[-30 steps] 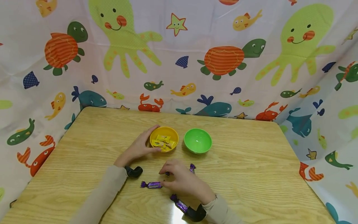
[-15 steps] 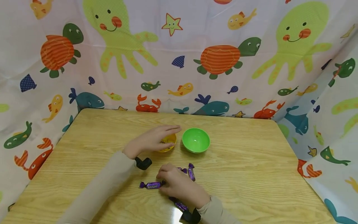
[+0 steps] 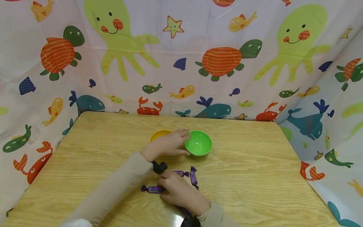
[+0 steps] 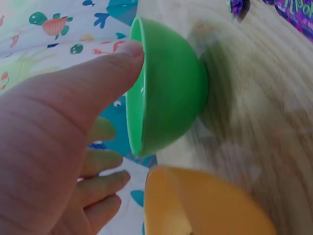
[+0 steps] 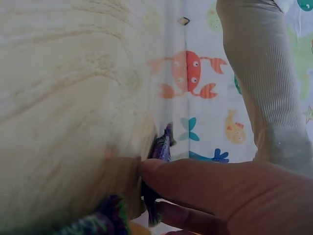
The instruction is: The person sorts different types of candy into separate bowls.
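My left hand [image 3: 167,145] reaches across the yellow bowl [image 3: 159,133] to the left side of the green bowl [image 3: 199,144]. Its fingers are extended; in the left wrist view the thumb tip lies at the green bowl's rim [image 4: 137,93], and the other fingers spread apart. Whether they touch the bowl, I cannot tell. On the table, my right hand [image 3: 182,194] pinches the right end of a purple wrapped candy [image 3: 153,189]. The right wrist view has that candy [image 5: 161,149] between thumb and fingers. The green bowl's visible inside holds nothing; the yellow bowl's contents are hidden.
Behind the right hand lie two more purple candies, one upright candy [image 3: 194,177] and one sideways candy [image 3: 180,173]. Another candy [image 3: 183,210] is partly covered by the right wrist. A printed sea-animal curtain [image 3: 187,56] borders the wooden table [image 3: 249,170].
My left hand has let go of the yellow bowl and moved right, over it, to the green bowl. The right hand has closed on the purple candy and shifted slightly left.
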`<state>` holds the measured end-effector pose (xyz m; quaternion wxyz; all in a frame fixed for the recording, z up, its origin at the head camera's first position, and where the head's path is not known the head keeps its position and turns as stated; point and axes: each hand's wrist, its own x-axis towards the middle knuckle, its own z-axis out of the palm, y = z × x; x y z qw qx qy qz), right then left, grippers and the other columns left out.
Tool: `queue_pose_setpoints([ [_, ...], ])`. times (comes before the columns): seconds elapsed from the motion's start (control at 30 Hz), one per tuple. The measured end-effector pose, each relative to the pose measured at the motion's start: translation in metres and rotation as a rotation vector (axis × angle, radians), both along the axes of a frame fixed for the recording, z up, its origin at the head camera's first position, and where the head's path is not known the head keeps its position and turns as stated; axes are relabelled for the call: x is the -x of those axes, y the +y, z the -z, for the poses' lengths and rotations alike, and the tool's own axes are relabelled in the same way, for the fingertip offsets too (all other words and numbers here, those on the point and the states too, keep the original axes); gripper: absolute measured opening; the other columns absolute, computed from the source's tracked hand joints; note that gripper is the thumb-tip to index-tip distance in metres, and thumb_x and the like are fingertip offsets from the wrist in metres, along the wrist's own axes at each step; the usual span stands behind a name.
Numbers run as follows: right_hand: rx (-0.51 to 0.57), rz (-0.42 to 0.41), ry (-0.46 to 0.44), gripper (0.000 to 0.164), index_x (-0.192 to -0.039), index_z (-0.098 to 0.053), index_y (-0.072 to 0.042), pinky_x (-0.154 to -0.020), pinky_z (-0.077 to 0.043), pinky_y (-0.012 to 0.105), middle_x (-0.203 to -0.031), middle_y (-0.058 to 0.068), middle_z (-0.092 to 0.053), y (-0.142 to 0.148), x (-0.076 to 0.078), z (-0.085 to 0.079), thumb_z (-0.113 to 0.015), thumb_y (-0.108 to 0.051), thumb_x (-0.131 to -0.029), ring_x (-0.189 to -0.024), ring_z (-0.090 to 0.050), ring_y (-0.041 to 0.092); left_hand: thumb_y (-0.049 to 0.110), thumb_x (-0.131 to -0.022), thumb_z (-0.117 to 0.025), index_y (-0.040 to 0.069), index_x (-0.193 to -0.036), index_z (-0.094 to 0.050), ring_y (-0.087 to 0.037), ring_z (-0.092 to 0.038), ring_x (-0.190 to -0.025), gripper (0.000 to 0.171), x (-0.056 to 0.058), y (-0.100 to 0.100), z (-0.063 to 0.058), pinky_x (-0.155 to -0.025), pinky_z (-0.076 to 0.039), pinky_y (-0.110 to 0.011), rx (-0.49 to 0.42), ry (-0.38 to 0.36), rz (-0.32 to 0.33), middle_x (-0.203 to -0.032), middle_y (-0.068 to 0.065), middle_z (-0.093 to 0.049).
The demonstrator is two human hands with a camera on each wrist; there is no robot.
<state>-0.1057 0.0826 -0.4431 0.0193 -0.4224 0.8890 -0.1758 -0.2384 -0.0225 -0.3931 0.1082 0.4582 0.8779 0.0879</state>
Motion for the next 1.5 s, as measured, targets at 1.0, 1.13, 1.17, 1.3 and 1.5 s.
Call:
queue_pose_setpoints([
  [1.0,0.049,0.113,0.209,0.017,-0.070,-0.063,-0.015,-0.068,-0.048,0.022,-0.080,-0.006,-0.057,-0.017,-0.016,0.013,-0.079,-0.017,-0.075,-0.074,-0.054,0.007,0.051,-0.100,-0.052,-0.007,-0.148,-0.037,-0.036,-0.030,-0.144,0.077,0.005,0.004,0.019,-0.118,-0.026,-0.044,-0.030,0.101,-0.009,-0.155,-0.028,-0.030],
  [1.13,0.045,0.104,0.191,0.019,-0.066,-0.059,-0.016,-0.065,-0.046,0.022,-0.078,-0.007,-0.054,-0.015,-0.018,0.006,-0.077,-0.012,-0.071,-0.069,-0.051,0.006,0.051,-0.101,-0.048,-0.008,-0.149,-0.034,-0.035,-0.030,-0.145,0.077,0.006,0.005,0.019,-0.118,-0.025,-0.043,-0.020,0.102,-0.013,-0.156,-0.027,-0.029],
  [1.17,0.039,0.101,0.171,0.020,-0.066,-0.058,-0.016,-0.064,-0.045,0.021,-0.077,-0.008,-0.053,-0.014,-0.018,0.003,-0.077,-0.012,-0.071,-0.068,-0.050,0.006,0.051,-0.102,-0.047,-0.008,-0.150,-0.033,-0.035,-0.030,-0.145,0.077,0.006,0.006,0.019,-0.118,-0.025,-0.043,-0.018,0.102,-0.016,-0.156,-0.027,-0.029],
  [1.3,0.012,0.088,0.026,0.016,-0.070,-0.063,-0.017,-0.062,-0.042,0.017,-0.075,-0.012,-0.051,-0.008,-0.020,-0.011,-0.078,-0.014,-0.073,-0.065,-0.046,0.001,0.053,-0.103,-0.043,-0.008,-0.152,-0.028,-0.036,-0.028,-0.145,0.079,0.005,0.008,0.020,-0.119,-0.023,-0.043,-0.007,0.091,-0.045,-0.158,-0.026,-0.026],
  [1.5,0.012,0.060,-0.215,0.009,-0.076,-0.071,-0.016,-0.057,-0.037,0.011,-0.071,-0.014,-0.053,0.009,-0.023,-0.042,-0.080,-0.015,-0.077,-0.063,-0.044,-0.003,0.057,-0.101,-0.041,-0.006,-0.154,-0.022,-0.036,-0.023,-0.147,0.084,0.001,0.013,0.021,-0.121,-0.018,-0.044,0.030,0.069,-0.089,-0.160,-0.023,-0.021],
])
